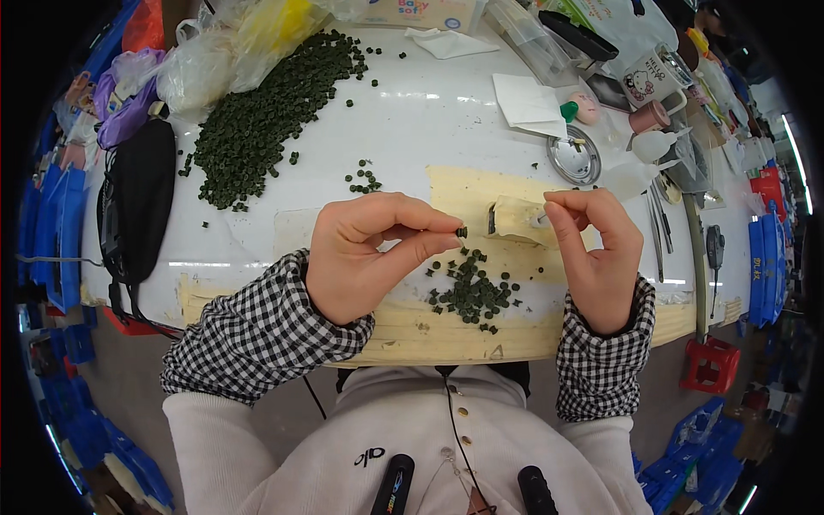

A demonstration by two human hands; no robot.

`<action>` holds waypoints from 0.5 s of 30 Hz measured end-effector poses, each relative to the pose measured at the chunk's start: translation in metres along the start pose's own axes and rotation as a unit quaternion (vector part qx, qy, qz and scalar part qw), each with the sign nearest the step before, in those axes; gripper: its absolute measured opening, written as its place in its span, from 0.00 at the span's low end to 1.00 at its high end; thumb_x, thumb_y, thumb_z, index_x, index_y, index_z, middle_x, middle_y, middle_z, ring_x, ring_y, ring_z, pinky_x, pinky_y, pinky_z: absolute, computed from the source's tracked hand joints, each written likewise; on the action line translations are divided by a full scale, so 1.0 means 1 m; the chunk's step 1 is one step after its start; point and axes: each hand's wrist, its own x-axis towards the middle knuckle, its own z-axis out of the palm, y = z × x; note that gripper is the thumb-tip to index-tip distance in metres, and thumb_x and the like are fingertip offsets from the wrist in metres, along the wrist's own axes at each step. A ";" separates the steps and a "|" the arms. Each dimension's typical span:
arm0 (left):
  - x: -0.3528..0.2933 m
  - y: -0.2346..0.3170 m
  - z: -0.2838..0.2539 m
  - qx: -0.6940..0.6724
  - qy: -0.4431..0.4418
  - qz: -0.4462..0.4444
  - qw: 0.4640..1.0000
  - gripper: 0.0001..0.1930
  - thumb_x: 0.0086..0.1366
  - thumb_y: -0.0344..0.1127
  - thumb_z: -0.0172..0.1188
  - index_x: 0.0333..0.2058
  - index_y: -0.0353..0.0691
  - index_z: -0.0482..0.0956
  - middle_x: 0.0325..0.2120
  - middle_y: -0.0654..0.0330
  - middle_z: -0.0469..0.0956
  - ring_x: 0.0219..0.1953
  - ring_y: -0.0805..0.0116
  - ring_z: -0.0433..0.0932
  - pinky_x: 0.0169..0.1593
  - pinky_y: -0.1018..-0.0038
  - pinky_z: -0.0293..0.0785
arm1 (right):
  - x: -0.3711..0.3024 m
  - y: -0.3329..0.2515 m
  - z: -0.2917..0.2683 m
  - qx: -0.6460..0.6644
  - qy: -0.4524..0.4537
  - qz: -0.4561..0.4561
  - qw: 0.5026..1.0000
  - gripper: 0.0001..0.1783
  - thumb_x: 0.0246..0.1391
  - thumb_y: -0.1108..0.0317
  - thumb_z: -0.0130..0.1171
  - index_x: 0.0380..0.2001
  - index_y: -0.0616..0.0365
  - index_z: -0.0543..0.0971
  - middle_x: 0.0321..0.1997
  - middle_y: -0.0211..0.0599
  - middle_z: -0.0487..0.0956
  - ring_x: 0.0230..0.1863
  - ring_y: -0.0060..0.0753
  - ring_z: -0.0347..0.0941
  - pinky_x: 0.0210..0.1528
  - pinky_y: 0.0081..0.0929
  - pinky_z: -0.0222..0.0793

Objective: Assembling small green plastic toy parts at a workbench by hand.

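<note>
White glossy worktable (pixel 395 120), yellowish strip (pixel 403 339) along near edge, light glinting on top; grey floor (pixel 137 369) below, visible near left; blue bins (pixel 64 232) along left side, more right and near right; red plastic stool (pixel 709 350) on right, by table's near corner; bright light tubes (pixel 796 163) far right, near left, near right; room's outer edges dark, detail lost

A small, dark green spool-shaped piece (pixel 463 233) is pinched between the thumb and forefinger of the left hand (pixel 356 253). Just right of it, a yellowish tape-covered block (pixel 518 218) shows a dark left end. Below, similar pieces (pixel 472 290) lie loosely clustered at mixed angles on the bench (pixel 386 129).
</note>
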 end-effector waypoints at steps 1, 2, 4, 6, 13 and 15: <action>0.000 0.000 0.000 0.001 0.001 -0.001 1.000 0.08 0.60 0.15 0.59 0.38 0.29 0.80 0.36 0.52 0.81 0.39 0.69 0.80 0.46 0.76 0.78 | -0.001 0.001 0.002 0.008 0.000 0.001 1.000 0.06 0.50 0.76 0.64 0.33 0.63 0.81 0.25 0.36 0.76 0.26 0.29 0.68 0.30 0.24 0.64; 0.000 0.000 0.000 0.000 0.000 -0.005 1.000 0.08 0.60 0.15 0.59 0.38 0.29 0.80 0.36 0.52 0.81 0.39 0.69 0.80 0.46 0.76 0.78 | -0.002 0.002 0.002 0.016 0.000 0.002 1.000 0.06 0.50 0.76 0.64 0.33 0.63 0.81 0.25 0.36 0.76 0.26 0.29 0.68 0.30 0.24 0.64; -0.001 -0.001 0.000 -0.005 -0.003 -0.012 1.000 0.08 0.60 0.15 0.59 0.38 0.28 0.80 0.36 0.52 0.81 0.39 0.69 0.80 0.46 0.76 0.78 | -0.003 0.002 0.001 0.008 -0.010 0.000 1.000 0.05 0.50 0.76 0.64 0.32 0.64 0.81 0.25 0.36 0.76 0.26 0.28 0.68 0.29 0.24 0.64; 0.000 -0.001 0.001 -0.016 -0.012 -0.016 1.000 0.08 0.60 0.15 0.59 0.38 0.28 0.80 0.36 0.52 0.81 0.39 0.69 0.81 0.46 0.76 0.78 | -0.005 -0.003 -0.002 -0.002 0.029 -0.006 1.000 0.04 0.50 0.77 0.65 0.31 0.64 0.81 0.26 0.36 0.76 0.26 0.27 0.68 0.30 0.23 0.64; -0.001 -0.003 0.003 -0.082 -0.065 -0.083 0.991 0.08 0.60 0.15 0.59 0.38 0.27 0.80 0.36 0.51 0.81 0.39 0.69 0.81 0.45 0.77 0.78 | -0.008 -0.027 -0.015 0.114 0.076 -0.107 0.985 0.05 0.51 0.76 0.65 0.32 0.64 0.80 0.30 0.36 0.77 0.31 0.30 0.70 0.37 0.23 0.65; -0.003 -0.002 0.003 -0.079 -0.076 -0.094 0.989 0.08 0.60 0.15 0.59 0.38 0.27 0.80 0.35 0.51 0.81 0.38 0.69 0.81 0.45 0.77 0.77 | -0.007 -0.025 -0.001 0.188 0.006 -0.086 0.978 0.06 0.54 0.73 0.63 0.32 0.64 0.78 0.31 0.36 0.78 0.33 0.30 0.72 0.38 0.23 0.67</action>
